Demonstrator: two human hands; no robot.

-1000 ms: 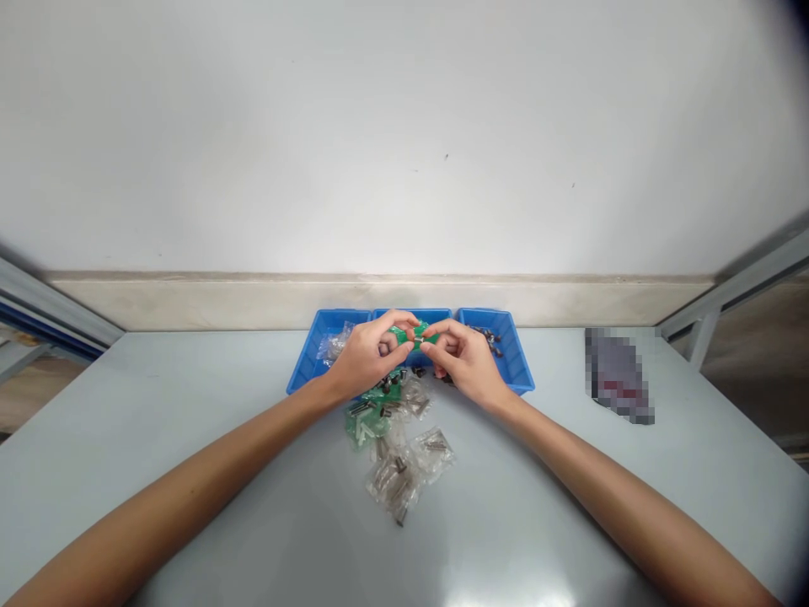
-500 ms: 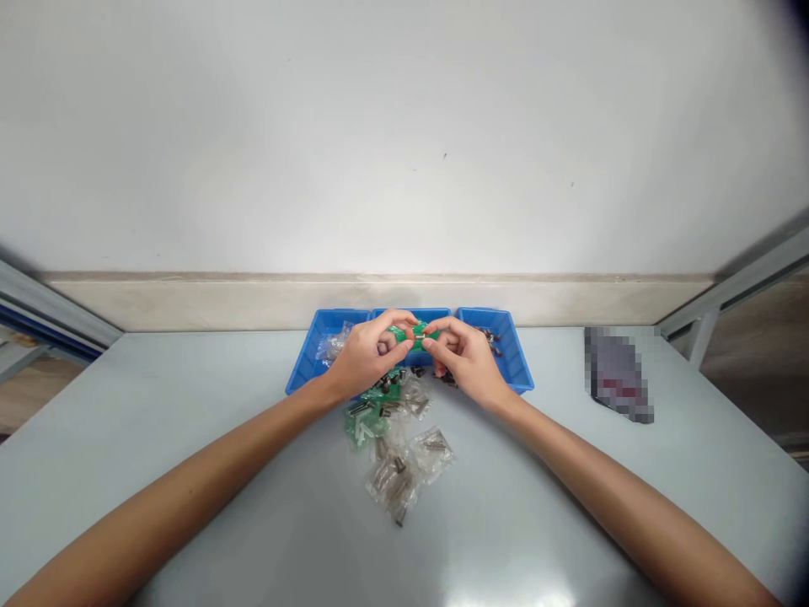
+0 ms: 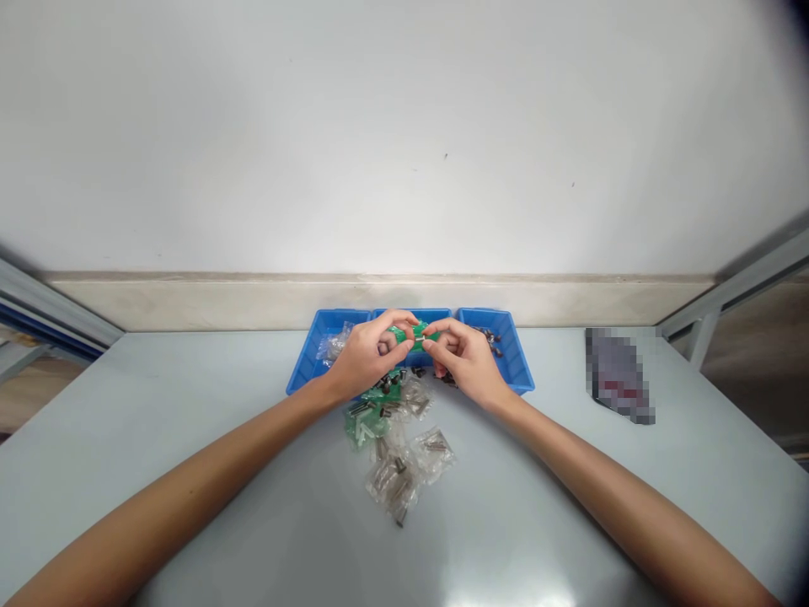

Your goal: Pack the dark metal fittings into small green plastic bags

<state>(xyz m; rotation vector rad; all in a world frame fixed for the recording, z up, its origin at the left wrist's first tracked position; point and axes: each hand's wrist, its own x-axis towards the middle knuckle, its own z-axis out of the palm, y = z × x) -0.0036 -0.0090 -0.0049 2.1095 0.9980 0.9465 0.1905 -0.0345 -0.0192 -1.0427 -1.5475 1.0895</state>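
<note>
Above the middle blue bin [image 3: 410,314], my left hand [image 3: 367,352] and my right hand [image 3: 466,356] meet with fingertips pinched on the two ends of a small metal piece [image 3: 420,338]. Green plastic shows behind the fingers. In front of the bins lie green bags [image 3: 366,427] with metal parts and clear bags [image 3: 393,480] with screw-like parts. Dark small parts [image 3: 446,378] sit below my right hand, partly hidden by it.
The left blue bin [image 3: 304,361] holds clear bags, and the right blue bin [image 3: 519,362] holds small brown parts. A blurred dark packet [image 3: 618,375] lies on the table at the right. A wall rises behind.
</note>
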